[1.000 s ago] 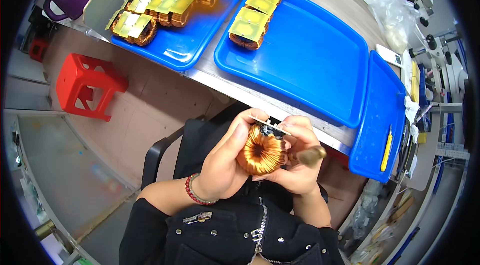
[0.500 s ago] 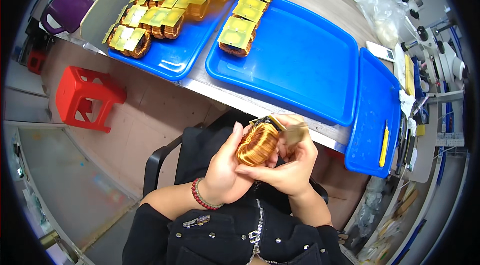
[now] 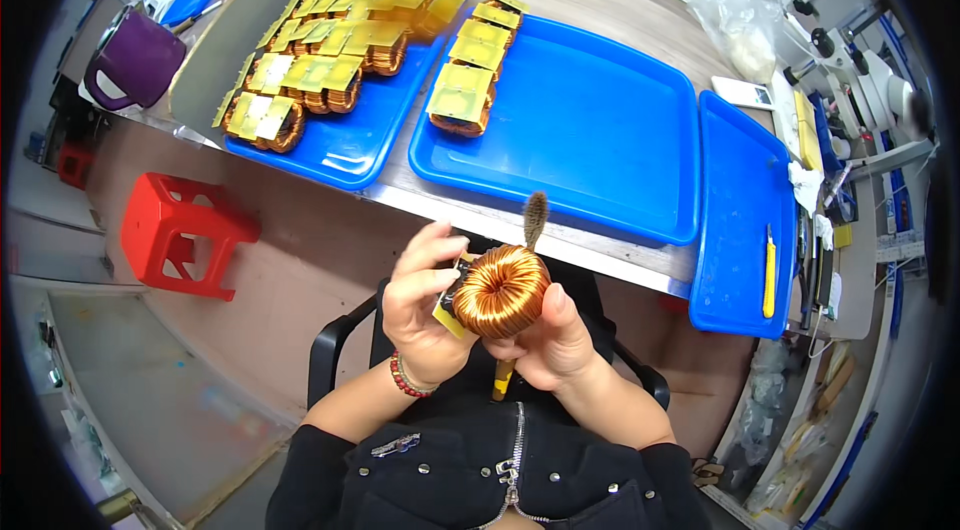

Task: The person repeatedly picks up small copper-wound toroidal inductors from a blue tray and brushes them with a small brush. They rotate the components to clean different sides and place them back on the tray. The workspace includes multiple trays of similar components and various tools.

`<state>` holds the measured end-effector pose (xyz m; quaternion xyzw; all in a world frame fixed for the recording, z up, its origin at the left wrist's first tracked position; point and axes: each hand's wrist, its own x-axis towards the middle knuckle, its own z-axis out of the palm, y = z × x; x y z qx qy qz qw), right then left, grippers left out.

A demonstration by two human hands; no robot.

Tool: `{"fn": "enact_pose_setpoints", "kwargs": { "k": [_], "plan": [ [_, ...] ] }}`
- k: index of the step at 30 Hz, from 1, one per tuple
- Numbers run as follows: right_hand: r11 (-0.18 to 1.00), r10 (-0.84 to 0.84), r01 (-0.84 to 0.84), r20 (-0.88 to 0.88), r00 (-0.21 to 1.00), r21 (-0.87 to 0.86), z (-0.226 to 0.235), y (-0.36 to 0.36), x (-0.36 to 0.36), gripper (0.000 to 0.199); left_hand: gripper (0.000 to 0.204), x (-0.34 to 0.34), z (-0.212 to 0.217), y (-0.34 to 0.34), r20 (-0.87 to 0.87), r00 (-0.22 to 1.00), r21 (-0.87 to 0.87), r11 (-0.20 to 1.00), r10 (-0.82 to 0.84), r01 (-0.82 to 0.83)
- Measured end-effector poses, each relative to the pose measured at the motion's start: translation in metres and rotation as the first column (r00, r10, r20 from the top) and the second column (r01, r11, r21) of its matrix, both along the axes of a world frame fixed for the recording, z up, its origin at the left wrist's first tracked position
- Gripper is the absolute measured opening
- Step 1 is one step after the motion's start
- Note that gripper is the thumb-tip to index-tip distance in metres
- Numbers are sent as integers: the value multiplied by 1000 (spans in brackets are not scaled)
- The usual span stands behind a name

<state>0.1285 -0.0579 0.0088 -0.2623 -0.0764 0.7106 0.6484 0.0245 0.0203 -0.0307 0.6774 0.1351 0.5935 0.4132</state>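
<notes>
A copper-wound toroidal coil [image 3: 500,292] is held above my lap, the hole of its ring facing up. My left hand [image 3: 425,315] grips it by the small yellow circuit board [image 3: 447,318] on its left side, fingers and thumb around the board. My right hand [image 3: 550,340] supports the coil from the right, thumb against the windings. The same hand also holds a brush [image 3: 536,220]; its dark bristles rise past the coil's far side and its handle comes out below. The middle of the brush is hidden behind the coil.
Left on the table, a blue tray [image 3: 345,160] bears rows of similar coils [image 3: 330,75] with yellow boards. The middle blue tray [image 3: 590,110] has several more along its left side. A yellow-handled knife [image 3: 769,280] lies in the right-hand tray [image 3: 735,230]. A red stool [image 3: 180,235] stands at left.
The coil has turned so its hole faces up and its board points left. The brush has swung from the coil's right side to behind it. My left hand has shifted onto the board.
</notes>
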Motion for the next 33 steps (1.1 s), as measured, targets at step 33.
{"fn": "enact_pose_setpoints", "kwargs": {
  "k": [33],
  "plan": [
    [953,-260,106,592,763,283,21,-13,48,37,46,-1,36,2,-101,929,-307,899,-356,311]
  ]
}}
